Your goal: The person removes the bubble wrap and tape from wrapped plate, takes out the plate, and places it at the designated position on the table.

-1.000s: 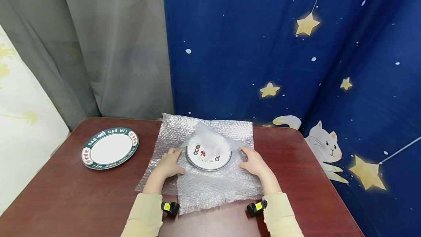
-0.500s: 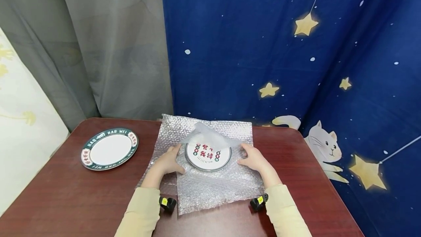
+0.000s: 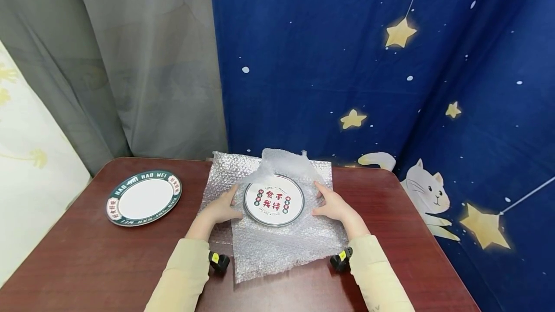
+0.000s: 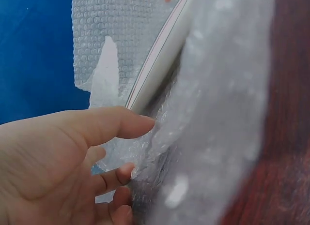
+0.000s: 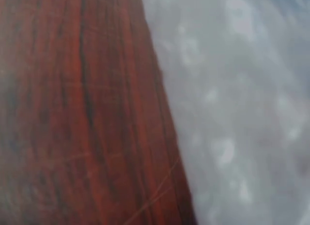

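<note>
A round white plate (image 3: 274, 201) with a dark rim, red characters and green marks lies face up on bubble wrap (image 3: 286, 254). A thin whitish foam sheet (image 3: 286, 163) stands folded back behind its far edge. My left hand (image 3: 218, 207) is at the plate's left side, fingertips by the foam sheet's left end. In the left wrist view its thumb (image 4: 131, 122) is apart from the loosely bent fingers, next to the plate's edge (image 4: 162, 55). On the right side my right hand (image 3: 336, 204) has thumb and index finger spread. The right wrist view shows no hand, only blurred wrap.
An oval white plate (image 3: 145, 201) with a green lettered rim lies at the table's left. The table (image 3: 69, 264) is dark red wood. A grey curtain (image 3: 160, 61) and a blue star-patterned curtain (image 3: 312, 61) hang behind it.
The foam sheet has moved back off the plate, uncovering its red characters. Both hands have shifted slightly away from me along the plate's sides.
</note>
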`<state>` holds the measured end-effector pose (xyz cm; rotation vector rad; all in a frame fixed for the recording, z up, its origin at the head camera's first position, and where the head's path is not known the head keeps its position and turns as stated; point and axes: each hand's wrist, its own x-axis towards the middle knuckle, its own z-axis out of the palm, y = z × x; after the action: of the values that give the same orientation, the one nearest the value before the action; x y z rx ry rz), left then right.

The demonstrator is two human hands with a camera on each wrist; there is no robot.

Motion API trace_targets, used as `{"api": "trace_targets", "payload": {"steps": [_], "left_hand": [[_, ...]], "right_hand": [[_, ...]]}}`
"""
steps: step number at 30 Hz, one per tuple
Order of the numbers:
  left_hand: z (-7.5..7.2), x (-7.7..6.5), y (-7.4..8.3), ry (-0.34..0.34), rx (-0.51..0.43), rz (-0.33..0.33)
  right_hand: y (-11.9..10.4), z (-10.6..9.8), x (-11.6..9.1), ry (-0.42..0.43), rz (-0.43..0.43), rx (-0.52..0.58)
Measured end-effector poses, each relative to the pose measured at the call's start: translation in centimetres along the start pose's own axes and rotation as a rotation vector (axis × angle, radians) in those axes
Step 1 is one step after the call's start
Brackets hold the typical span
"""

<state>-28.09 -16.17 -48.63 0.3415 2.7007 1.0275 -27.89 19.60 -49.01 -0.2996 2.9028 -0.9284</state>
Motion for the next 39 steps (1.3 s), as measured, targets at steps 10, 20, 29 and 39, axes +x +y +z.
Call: {"api": "trace_targets", "payload": {"steps": [10, 20, 29, 39], "left_hand": [[0.0, 0.6, 0.5, -0.012, -0.035, -0.053], [0.0, 1.7, 0.5, -0.025, 0.021, -0.09], [-0.5, 2.0, 0.6, -0.047, 0.011, -0.108], [-0.6, 1.9, 0.9, -0.052, 0.042, -0.117]], "right_hand": [[0.7, -0.2, 0.6, -0.04, 0.02, 0.045], [1.0, -0.3, 1.1, -0.07, 0.065, 0.075], [1.1, -0.3, 1.2, -0.068, 0.057, 0.041], [1.1, 0.0, 0.8, -0.046, 0.04, -0.009]]}}
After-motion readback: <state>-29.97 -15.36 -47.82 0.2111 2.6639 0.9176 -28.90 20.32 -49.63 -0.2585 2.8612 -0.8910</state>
